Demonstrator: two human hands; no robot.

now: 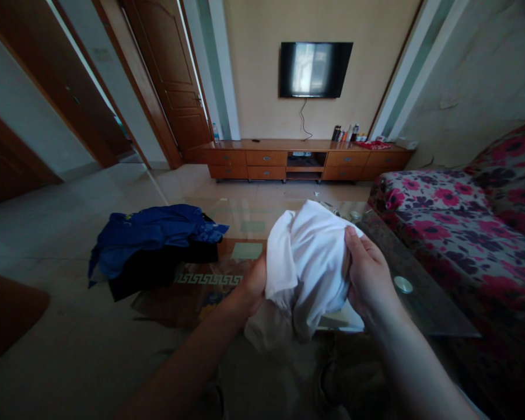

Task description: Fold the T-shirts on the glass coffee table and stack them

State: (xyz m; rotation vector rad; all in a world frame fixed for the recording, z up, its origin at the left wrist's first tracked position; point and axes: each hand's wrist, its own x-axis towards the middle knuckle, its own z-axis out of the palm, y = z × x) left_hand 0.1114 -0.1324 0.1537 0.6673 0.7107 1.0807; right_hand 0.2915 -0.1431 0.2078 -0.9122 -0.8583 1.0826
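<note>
A bunched white cloth garment (315, 256) hangs between my two hands above the near edge of the glass coffee table (437, 309); its exact kind cannot be made out. My left hand (256, 283) grips its left side, the fingers mostly hidden behind the fabric. On the right side my right hand (367, 268) pinches it, thumb on top. Part of the cloth droops below my hands. To the left, a heap with a blue garment (153, 233) on top of black clothing (157, 268) lies on the table.
A sofa with flowered covers (446, 216) stands along the right. Across the floor is a long wooden TV cabinet (266, 157) with bottles and cans on it, below a wall-mounted television (315, 70). A brown rounded piece of furniture (9, 315) juts in at left.
</note>
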